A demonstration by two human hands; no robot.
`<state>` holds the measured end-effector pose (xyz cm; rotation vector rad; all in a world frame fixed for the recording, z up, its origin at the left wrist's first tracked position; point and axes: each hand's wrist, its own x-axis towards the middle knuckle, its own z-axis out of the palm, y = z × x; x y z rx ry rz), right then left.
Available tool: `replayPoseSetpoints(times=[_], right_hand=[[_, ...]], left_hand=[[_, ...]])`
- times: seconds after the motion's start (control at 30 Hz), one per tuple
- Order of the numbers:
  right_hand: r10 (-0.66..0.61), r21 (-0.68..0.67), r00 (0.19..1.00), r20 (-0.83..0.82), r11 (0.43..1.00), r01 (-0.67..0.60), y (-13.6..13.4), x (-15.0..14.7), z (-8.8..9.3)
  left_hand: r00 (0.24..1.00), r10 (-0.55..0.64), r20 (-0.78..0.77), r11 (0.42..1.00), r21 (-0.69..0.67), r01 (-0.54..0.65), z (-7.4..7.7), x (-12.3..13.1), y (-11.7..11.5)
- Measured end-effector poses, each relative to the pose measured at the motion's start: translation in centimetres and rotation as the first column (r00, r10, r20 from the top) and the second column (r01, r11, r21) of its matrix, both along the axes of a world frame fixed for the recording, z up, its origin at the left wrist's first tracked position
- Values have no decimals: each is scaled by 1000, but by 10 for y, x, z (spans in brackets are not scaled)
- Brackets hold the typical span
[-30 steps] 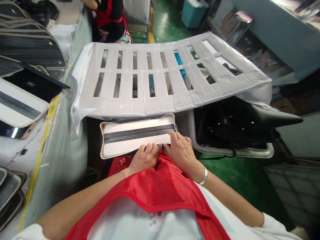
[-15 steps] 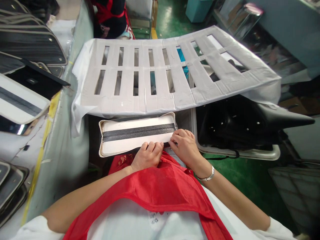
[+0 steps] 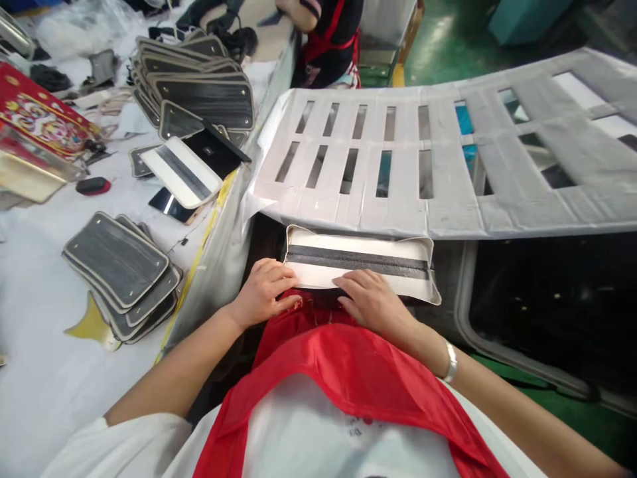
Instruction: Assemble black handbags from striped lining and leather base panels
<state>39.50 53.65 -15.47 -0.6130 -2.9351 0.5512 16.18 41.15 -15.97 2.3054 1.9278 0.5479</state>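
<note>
A shallow white tray-like piece [image 3: 318,273] with a dark strip along its middle lies in front of my body, close to the red apron. My left hand [image 3: 271,289] grips its near left corner, fingers on top and thumb below. Across its near edge, right of the middle, my right hand [image 3: 371,295] presses with fingers laid over the rim and the thumb nearer my body. A slotted grey-white panel [image 3: 348,206] stands just beyond the piece. The underside of the piece is hidden.
The table at the left [image 3: 40,299] bears stacked dark panels [image 3: 117,259], a similar white striped piece [image 3: 182,172], a phone [image 3: 172,204] and a red box [image 3: 42,113]. A person [image 3: 328,40] is beyond it. Black items [image 3: 557,299] lie at the right.
The view has turned left, showing more of the table. My left hand has moved to the piece's left corner; my right hand has come in from its right end along the near edge.
</note>
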Motion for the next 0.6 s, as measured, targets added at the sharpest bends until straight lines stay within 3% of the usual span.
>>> replayPoseSetpoints(times=[0.17,0.47,0.6], right_hand=[[29,-25,997,65,999,-28,-4,-36,-4],[-48,23,992,118,999,45,-9,-46,-6],[63,19,987,148,998,-67,-6,-45,-2]], left_hand=[[998,-55,18,998,-36,56,-11,-10,-1],[998,-56,28,995,80,54,-21,-6,1],[995,-72,69,990,129,63,-23,-6,2]])
